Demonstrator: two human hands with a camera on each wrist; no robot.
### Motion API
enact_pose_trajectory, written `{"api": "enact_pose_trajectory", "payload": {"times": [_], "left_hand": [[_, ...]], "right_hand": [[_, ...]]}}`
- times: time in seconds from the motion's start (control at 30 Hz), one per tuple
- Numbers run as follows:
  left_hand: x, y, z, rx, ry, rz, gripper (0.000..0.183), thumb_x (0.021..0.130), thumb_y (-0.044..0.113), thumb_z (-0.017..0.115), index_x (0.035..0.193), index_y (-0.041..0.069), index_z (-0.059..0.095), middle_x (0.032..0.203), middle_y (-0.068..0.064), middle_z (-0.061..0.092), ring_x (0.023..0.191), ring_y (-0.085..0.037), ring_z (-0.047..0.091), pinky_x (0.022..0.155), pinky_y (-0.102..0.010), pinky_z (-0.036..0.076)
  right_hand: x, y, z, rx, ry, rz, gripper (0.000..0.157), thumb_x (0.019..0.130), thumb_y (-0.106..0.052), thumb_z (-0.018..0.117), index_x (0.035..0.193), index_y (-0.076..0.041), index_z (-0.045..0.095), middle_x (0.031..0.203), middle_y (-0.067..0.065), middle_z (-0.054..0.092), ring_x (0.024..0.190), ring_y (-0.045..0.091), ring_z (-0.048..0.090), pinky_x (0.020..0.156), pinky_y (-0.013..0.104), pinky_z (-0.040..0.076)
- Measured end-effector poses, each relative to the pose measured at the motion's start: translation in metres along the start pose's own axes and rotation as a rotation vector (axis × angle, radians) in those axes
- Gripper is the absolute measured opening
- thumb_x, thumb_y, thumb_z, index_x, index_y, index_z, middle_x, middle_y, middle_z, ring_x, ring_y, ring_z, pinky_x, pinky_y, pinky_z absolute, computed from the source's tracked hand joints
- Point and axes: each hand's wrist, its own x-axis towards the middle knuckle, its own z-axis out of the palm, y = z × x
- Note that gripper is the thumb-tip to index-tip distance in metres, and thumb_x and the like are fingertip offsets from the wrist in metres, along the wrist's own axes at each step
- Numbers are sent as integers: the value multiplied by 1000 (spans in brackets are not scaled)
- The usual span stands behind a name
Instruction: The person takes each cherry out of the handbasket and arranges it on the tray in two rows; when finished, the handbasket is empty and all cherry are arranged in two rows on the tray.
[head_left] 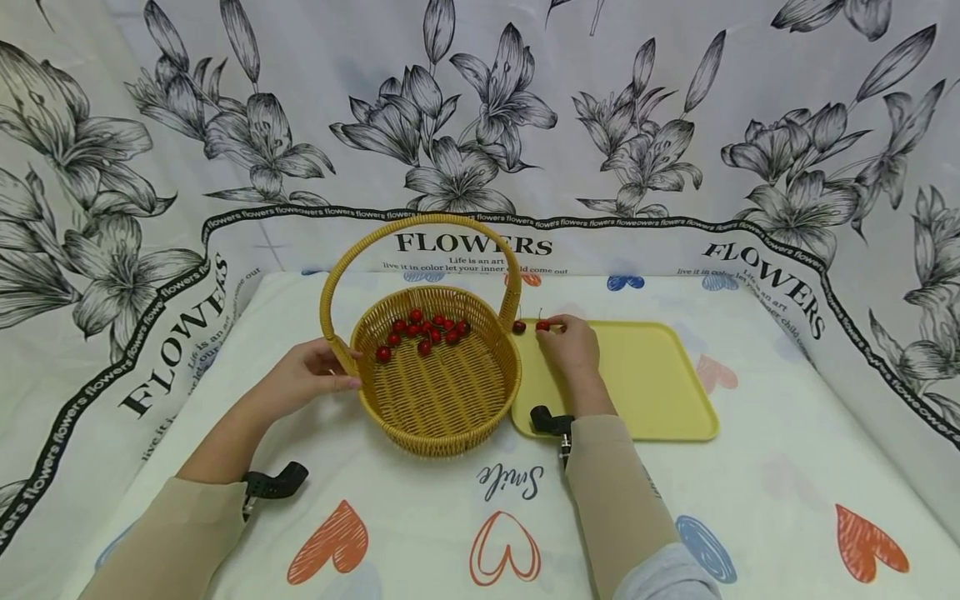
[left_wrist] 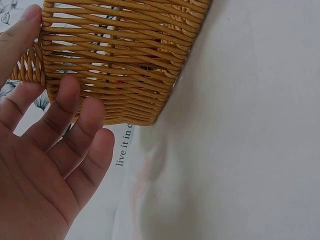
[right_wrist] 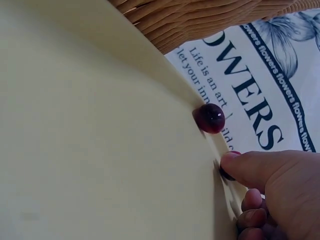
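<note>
One cherry [head_left: 542, 326] pinched by right hand [head_left: 576, 350], left hand [head_left: 302, 379] holding basket [head_left: 442, 442], only head view baring its cherries [head_left: 424, 347]

Left hand [head_left: 306, 377], left of centre: fingers curved, thumb apart. Right hand [head_left: 576, 348], right of centre: pinching.

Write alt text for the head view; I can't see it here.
A person's right hand pinches a cherry at the far edge of a yellow tray, beside another cherry. The left hand holds a wicker basket near its handle's base; more cherries lie inside.
</note>
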Motion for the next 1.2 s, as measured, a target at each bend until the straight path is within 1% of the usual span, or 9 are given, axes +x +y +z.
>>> {"api": "enact_pose_trajectory", "payload": {"times": [0.13, 0.23, 0.33, 0.43, 0.57, 0.7, 0.87, 1.0, 1.2], "left_hand": [[0, -2, -1, 2, -2, -1, 37, 89, 1, 79, 121, -8, 63, 105, -14, 71, 93, -25, 67, 76, -28, 57], [0, -2, 0, -2, -5, -2, 36, 89, 1, 78, 121, -8, 63, 105, -14, 71, 93, -25, 67, 76, -27, 57], [0, -1, 0, -9, -4, -1, 37, 89, 1, 78, 121, -9, 63, 105, -13, 71, 93, -24, 67, 75, -27, 57], [0, -1, 1, -18, -6, -1, 38, 89, 1, 78, 121, -11, 62, 104, -12, 71, 93, -24, 67, 75, -27, 57], [0, 0, 1, -21, -10, -2, 37, 89, 1, 78, 121, -11, 62, 104, -14, 71, 92, -25, 67, 75, -27, 57], [0, -1, -1, -12, -12, 7, 36, 89, 1, 78, 120, -9, 64, 103, -16, 71, 91, -25, 67, 74, -27, 57], [0, -1, -1, -5, -7, -2, 36, 89, 2, 79, 121, -8, 64, 102, -12, 71, 91, -26, 67, 74, -28, 57], [0, -1, -1, -8, -7, -4, 36, 90, 2, 78, 121, -9, 64, 103, -14, 71, 92, -25, 67, 74, -28, 56], [0, -1, -1, -13, -9, 5, 36, 89, 0, 78, 121, -10, 63, 105, -17, 70, 92, -26, 66, 74, -27, 56]], "right_hand": [[0, 1, -1, 24, -8, -7, 35, 94, -30, 73, 122, -9, 72, 105, 12, 65, 93, 28, 56, 82, 42, 47], [-1, 0, -6, 99, -29, -16, 41, 94, -28, 74, 128, -5, 69, 99, 12, 63, 86, 26, 54, 76, 38, 46], [-2, -2, -17, 188, -48, -24, 46, 95, -25, 74, 134, -2, 65, 95, 11, 58, 81, 22, 50, 72, 34, 43], [-4, -6, -30, 243, -61, -25, 48, 97, -26, 73, 137, -2, 63, 95, 7, 55, 75, 16, 46, 66, 29, 41], [-8, -21, -49, 291, -68, -49, 44, 98, -27, 72, 136, -6, 66, 97, 5, 52, 63, 11, 42, 56, 24, 39], [-18, -42, -66, 303, -71, -102, 41, 98, -30, 72, 134, -11, 68, 100, 5, 52, 58, 11, 40, 52, 24, 39], [-35, -66, -80, 330, -79, -175, 41, 96, -36, 74, 132, -16, 70, 99, 5, 54, 64, 14, 44, 54, 27, 39], [-49, -82, -88, 356, -101, -212, 41, 95, -39, 75, 130, -18, 71, 99, 4, 54, 73, 17, 46, 58, 29, 40], [-74, -106, -95, 396, -163, -286, 32, 96, -33, 75, 120, -12, 74, 98, 5, 58, 79, 19, 49, 63, 30, 43]]}}
